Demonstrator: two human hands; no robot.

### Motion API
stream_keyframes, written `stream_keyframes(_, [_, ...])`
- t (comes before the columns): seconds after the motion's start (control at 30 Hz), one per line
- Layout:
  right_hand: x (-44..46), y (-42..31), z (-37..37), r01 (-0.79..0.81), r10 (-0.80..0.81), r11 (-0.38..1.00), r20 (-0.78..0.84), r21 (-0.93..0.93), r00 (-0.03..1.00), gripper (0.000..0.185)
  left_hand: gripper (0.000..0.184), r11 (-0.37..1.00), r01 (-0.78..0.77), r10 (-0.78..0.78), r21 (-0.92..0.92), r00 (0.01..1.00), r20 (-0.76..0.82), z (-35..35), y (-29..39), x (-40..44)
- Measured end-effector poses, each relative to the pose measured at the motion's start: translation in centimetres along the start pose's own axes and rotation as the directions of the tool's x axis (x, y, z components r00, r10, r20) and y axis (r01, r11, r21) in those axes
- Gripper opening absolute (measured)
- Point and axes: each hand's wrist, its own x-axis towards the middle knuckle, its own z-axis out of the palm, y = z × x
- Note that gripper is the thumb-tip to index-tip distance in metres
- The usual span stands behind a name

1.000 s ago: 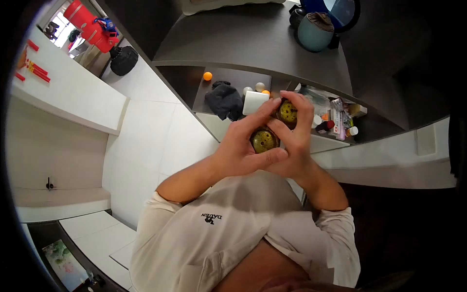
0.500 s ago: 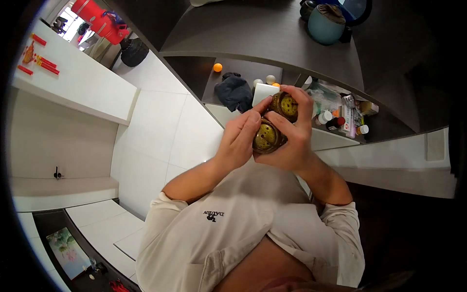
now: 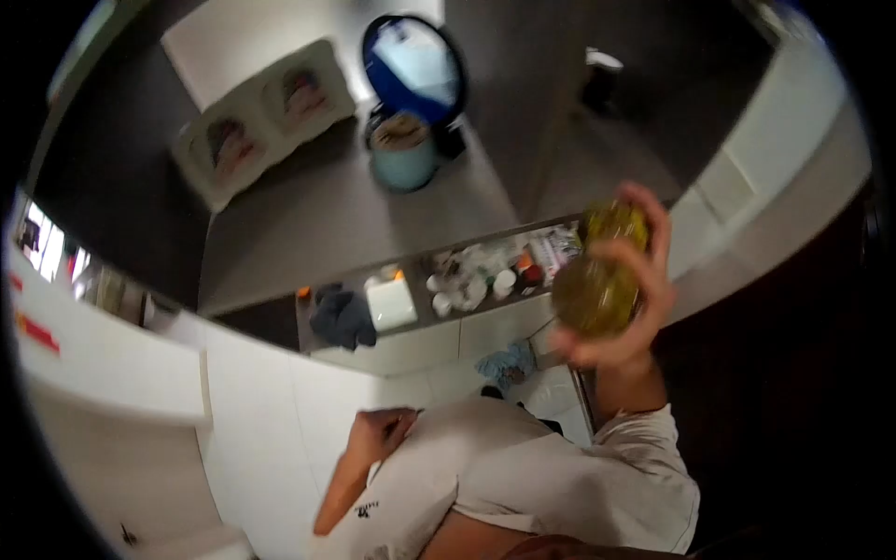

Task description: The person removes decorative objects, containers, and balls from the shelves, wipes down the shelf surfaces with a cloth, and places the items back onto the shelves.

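Observation:
My right hand (image 3: 644, 289) is raised at the right, its fingers wrapped round two olive-yellow, rounded jar-like objects. The nearer olive-yellow object (image 3: 595, 297) looks larger, and the farther one (image 3: 616, 222) sits just beyond it; a finger passes between them. Motion blurs both, so their tops are unclear. My left hand (image 3: 381, 433) is down by the front of my shirt, fingers curled in, with nothing visible in it. Below and left of my right hand is an open drawer (image 3: 420, 317) of small items.
In the drawer lie a dark cloth (image 3: 342, 317), a white box (image 3: 390, 301), white-capped bottles (image 3: 504, 283) and plastic bags. On the dark tabletop stand a round mirror (image 3: 415, 70), a pale blue pot (image 3: 403, 163) and a printed panel (image 3: 266, 121). A blue cloth (image 3: 507, 364) hangs below the drawer.
My left hand has let go of the olive-yellow objects and dropped toward my waist. My right hand has carried both to the right. The view has turned, showing more tabletop.

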Motion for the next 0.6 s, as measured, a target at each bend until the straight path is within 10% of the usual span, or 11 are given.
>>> stream_keyframes(0.1, [4.3,5.1,-2.5,-0.203,0.173,0.974,-0.248,-0.100,0.953,0.073,0.017,0.984,0.170,-0.170,0.045,0.985,-0.002,1.4,-1.7,-0.7])
stream_keyframes(0.23, [9.1,16.1,-4.8,-0.397,0.390,0.723,-0.141,-0.565,0.910,0.075,0.018,0.982,0.055,-0.056,0.180,0.998,-0.002,1.3,-2.1,0.6])
stream_keyframes(0.6, [11.6,23.8,-2.6,-0.464,0.730,0.406,-0.026,-0.788,0.683,0.094,0.020,0.981,0.073,-0.069,0.180,0.997,-0.030,2.2,-1.8,0.4])
